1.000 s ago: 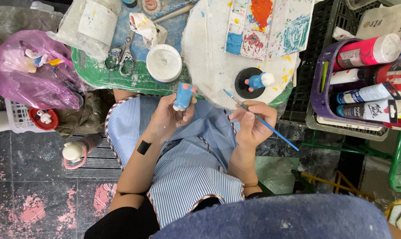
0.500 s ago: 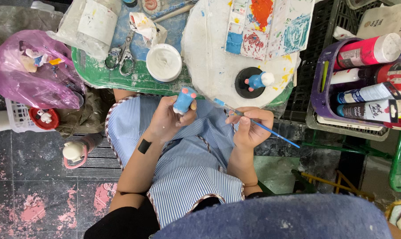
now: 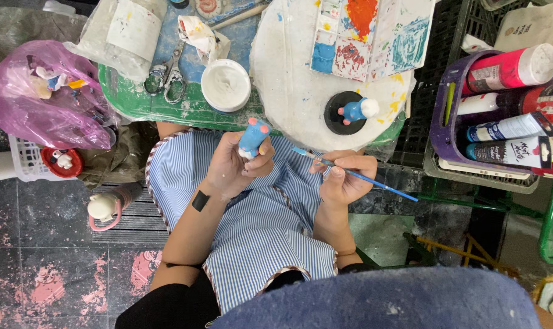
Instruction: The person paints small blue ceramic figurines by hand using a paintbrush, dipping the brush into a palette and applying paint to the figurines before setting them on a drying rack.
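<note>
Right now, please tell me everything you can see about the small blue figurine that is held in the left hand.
The small blue figurine is a rounded, animal-like piece, seemingly of clay or plaster, painted light blue with pink ears or spots on top. It stands roughly upright, its lower part hidden in the left hand, whose fingers wrap around it. It hangs above the striped apron, near the table edge. The paintbrush in the right hand points toward it without touching.

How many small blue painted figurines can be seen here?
2. One small blue figurine with pink ears is held in the left hand; another blue figurine stands on the black round stand. Others may be hidden.
</note>
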